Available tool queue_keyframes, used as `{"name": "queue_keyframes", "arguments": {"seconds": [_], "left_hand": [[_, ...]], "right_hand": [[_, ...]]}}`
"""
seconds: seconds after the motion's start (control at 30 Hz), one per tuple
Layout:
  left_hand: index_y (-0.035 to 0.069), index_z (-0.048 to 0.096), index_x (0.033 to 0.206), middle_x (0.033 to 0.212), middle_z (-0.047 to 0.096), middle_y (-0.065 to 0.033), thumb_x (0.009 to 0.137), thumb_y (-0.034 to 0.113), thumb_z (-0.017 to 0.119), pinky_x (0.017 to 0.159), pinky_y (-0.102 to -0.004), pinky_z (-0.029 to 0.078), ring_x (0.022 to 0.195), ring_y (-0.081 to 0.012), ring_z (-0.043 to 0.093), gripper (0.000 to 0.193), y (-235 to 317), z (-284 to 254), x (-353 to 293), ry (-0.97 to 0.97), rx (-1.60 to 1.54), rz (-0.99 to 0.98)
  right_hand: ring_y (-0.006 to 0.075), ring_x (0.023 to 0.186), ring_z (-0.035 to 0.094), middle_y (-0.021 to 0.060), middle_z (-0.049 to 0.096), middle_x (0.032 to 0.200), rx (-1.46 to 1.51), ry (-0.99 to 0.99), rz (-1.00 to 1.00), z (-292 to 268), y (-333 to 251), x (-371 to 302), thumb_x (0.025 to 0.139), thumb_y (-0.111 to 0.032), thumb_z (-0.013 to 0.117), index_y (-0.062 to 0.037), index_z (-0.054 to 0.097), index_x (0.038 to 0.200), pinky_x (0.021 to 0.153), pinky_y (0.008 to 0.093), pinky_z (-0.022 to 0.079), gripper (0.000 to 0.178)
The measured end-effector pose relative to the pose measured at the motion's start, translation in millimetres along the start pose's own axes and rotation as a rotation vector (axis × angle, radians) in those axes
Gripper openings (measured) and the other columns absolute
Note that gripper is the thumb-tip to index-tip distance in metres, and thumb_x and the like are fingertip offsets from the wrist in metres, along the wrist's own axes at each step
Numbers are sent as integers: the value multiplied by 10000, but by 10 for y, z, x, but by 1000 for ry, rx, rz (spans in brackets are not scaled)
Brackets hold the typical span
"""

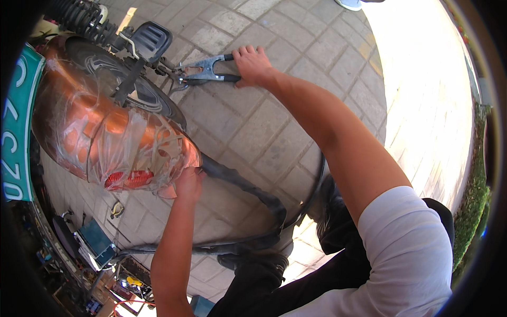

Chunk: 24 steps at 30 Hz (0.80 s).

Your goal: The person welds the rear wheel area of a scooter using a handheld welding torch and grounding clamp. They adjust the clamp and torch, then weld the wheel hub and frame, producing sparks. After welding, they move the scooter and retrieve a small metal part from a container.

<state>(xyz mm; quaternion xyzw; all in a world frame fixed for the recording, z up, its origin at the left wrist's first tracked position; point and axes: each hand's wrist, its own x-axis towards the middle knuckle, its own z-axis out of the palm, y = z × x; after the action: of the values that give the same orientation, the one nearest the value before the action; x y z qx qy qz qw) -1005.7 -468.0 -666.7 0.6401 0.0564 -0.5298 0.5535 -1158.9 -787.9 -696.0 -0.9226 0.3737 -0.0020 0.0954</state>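
Note:
My right hand [253, 66] reaches across the two black-sleeved handles of a large metal spring clamp [203, 68], gripping them with fingers over one and thumb by the other. The clamp's jaws are at the metal bracket beside a black footrest [151, 42] on a vehicle. My left hand [188, 182] is closed at the end of an orange body panel [113, 127], which is wrapped in clear tape and plastic. Most of its fingers are hidden there, so what they hold cannot be made out. A thick black sleeved cable [243, 182] runs from beside that hand.
A wheel [134, 87] and a coil spring [84, 18] adjoin the panel. A green plate [18, 124] stands at the left edge. Tools and boxes, including a teal case [95, 240], lie lower left. The cable loops over the paving [259, 127] near my legs.

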Motion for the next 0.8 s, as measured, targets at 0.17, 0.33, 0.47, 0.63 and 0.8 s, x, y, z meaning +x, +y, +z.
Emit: {"name": "queue_keyframes", "arguments": {"seconds": [0.17,0.33,0.47,0.63,0.8], "left_hand": [[60,549,1124,1027,634,-58,894,161,717,823,-421,520,959,-223,636,303,-6,32,-30,19,8,-10],[62,536,1138,1031,633,-57,896,166,717,827,-425,521,963,-224,634,320,-21,16,25,-9,-8,-3],[83,500,1189,1043,626,-53,904,160,707,826,-430,520,965,-226,635,361,9,53,12,-29,10,10],[119,463,1232,1048,618,-45,908,159,701,821,-431,520,972,-228,639,404,19,82,1,-68,43,16],[132,469,1224,1050,615,-38,908,162,699,821,-432,522,975,-225,639,392,47,92,-16,-62,50,18]], "right_hand": [[298,1143,500,110,554,1144,15,28,-50,58,47,-3,608,-398,846,-40,549,1154,909,439,458,717],[306,1122,507,117,548,1115,14,22,-70,53,94,-81,613,-358,834,-33,553,1101,885,439,489,651],[306,1113,509,115,548,1112,57,30,-64,47,131,-140,611,-362,831,-32,553,1100,892,431,485,652],[304,1109,508,112,550,1104,68,46,-67,69,141,-129,609,-385,832,-41,552,1112,892,431,477,671],[276,1112,501,96,550,1115,-15,46,-59,31,138,-89,602,-421,838,-45,565,1137,878,437,446,709]]}}
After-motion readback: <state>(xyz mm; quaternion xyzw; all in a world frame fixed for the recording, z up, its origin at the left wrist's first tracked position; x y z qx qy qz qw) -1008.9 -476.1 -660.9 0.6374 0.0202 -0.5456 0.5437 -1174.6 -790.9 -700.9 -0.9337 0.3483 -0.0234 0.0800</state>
